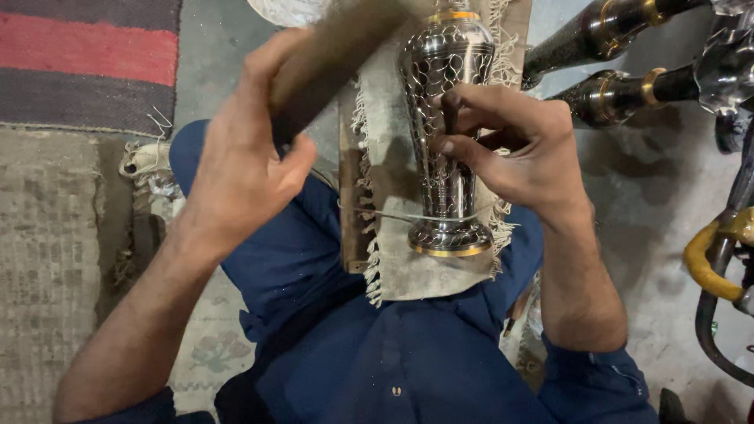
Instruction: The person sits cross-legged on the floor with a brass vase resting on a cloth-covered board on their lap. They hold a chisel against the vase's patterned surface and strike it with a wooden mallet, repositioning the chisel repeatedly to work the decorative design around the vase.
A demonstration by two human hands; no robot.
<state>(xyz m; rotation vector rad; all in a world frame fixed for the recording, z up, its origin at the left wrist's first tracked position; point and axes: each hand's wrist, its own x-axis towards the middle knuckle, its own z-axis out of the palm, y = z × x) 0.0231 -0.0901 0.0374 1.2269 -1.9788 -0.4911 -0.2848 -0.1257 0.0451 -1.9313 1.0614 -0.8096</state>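
An engraved silver metal vase (444, 74) with brass bands lies on a fringed cloth (408, 267) over a wooden board on my lap. My left hand (243, 157) grips a wooden mallet (330, 55), raised and blurred above the vase's left side. My right hand (510, 149) pinches a thin dark chisel (451, 114) and holds its tip against the vase's narrow waist. A thin wire crosses the vase near its foot (449, 235).
Two dark metal vases with brass rings (613, 27) lie at the upper right on the concrete floor. A yellow-handled tool and black hose (711, 267) sit at the right edge. A striped rug (86, 55) and worn mat lie to the left.
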